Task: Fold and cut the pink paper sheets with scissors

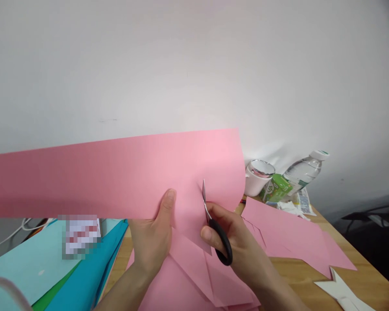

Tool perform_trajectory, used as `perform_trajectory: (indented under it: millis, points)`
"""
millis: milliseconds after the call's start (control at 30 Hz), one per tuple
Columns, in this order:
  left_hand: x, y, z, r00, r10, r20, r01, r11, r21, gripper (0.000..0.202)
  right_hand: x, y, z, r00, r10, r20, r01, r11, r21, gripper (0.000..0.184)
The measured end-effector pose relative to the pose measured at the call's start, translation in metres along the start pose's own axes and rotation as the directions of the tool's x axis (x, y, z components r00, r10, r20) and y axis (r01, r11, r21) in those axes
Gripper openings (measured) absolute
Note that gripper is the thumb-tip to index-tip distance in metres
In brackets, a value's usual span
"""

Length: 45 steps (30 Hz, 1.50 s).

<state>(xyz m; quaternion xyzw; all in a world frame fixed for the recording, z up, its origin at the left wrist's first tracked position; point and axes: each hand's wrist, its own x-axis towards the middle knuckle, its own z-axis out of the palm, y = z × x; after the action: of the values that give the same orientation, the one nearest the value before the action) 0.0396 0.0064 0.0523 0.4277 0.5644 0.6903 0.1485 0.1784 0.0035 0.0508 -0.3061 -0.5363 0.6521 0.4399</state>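
Observation:
A long sheet of pink paper is held up in front of me, its right end curling. My left hand grips its lower edge, thumb on the near face and the other fingers hidden behind. In my right hand is a pair of scissors with black handles. One blade shows in front of the sheet, pointing up; the other is hidden behind the paper. A cut flap hangs between my hands. Below lie several overlapping pink paper pieces.
At the back right stand a white mug, a green box and a tilted water bottle. More pink paper and a white cut piece lie on the wooden table. Blue sheets are at left.

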Motion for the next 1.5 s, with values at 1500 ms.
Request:
perform_trajectory:
  millis: [1500]
  points:
    - [0.005, 0.012, 0.001, 0.96, -0.241, 0.141, 0.276, 0.896, -0.349, 0.043, 0.003, -0.003, 0.0, 0.998, 0.052, -0.042, -0.049, 0.996, 0.072, 0.03]
